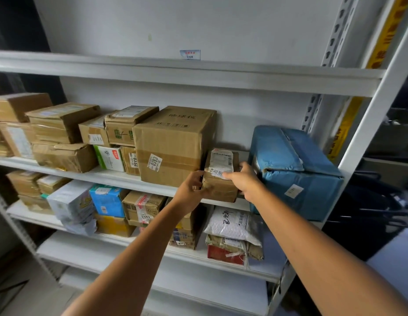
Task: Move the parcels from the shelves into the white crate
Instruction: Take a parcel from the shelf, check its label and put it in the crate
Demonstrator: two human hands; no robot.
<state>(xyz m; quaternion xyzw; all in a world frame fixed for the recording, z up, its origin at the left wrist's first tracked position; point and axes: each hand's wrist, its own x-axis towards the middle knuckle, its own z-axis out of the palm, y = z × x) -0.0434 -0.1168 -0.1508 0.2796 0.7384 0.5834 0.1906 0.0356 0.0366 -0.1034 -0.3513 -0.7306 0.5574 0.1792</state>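
Observation:
A small brown parcel (221,179) with a white shipping label on top stands on the middle shelf (121,176), between a large brown carton (173,144) and a blue wrapped parcel (296,169). My left hand (191,190) grips its left front corner. My right hand (244,181) grips its right side, thumb on the label. Both arms reach up from the bottom of the view. The white crate is out of sight.
Several brown boxes (61,126) fill the left of the middle shelf. The shelf below (187,254) holds more parcels, among them a white padded bag (235,224) and a light blue box (107,199). A white upright post (372,124) bounds the rack on the right.

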